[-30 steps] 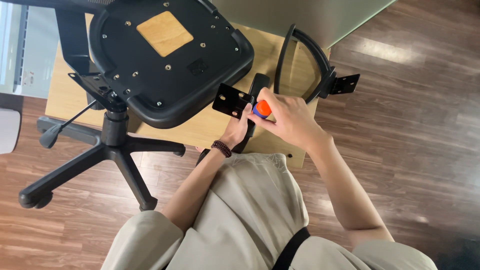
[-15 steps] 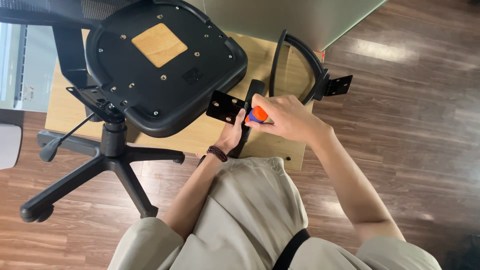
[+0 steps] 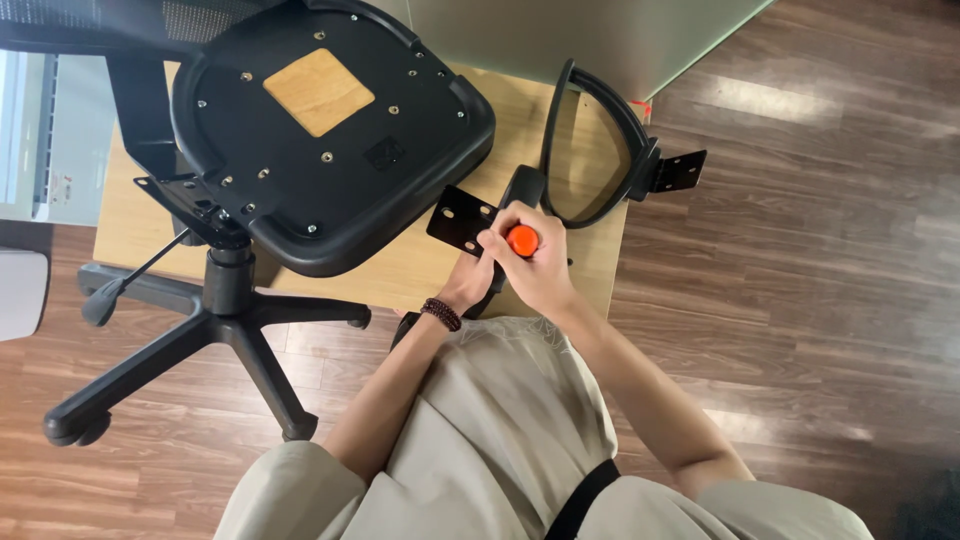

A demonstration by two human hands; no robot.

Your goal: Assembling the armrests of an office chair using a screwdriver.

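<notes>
**Orange-capped tool on a black armrest bracket**

Orange plastic shows at the top of the right hand point(image 3: 535, 268): the butt of a screwdriver handle point(image 3: 522, 240), wrapped in a closed grip, fingers pressed around it. The shaft and tip are hidden under the hand. The left hand point(image 3: 470, 285), a bead bracelet point(image 3: 441, 314) at its wrist, reaches in beneath and steadies the black armrest point(image 3: 520, 188) near its flat mounting plate point(image 3: 460, 218); I cannot tell whether that grip is closed or only resting.

Position: the armrest lies on the wooden counter point(image 3: 420, 270), just beside the upturned chair seat point(image 3: 330, 120), whose underside faces up with its screw holes showing. A second armrest point(image 3: 610, 130) lies further right, its bracket over the counter's edge.

Orientation: the handle's long axis appears to run nearly straight toward the camera, cap up, tip down at the work. The held armrest's long axis runs from the plate at the left toward the person.

Judgement on doing it well: keep the driver square to the plate, press down along the axis, and hold the armrest firmly so it cannot swivel.
</notes>
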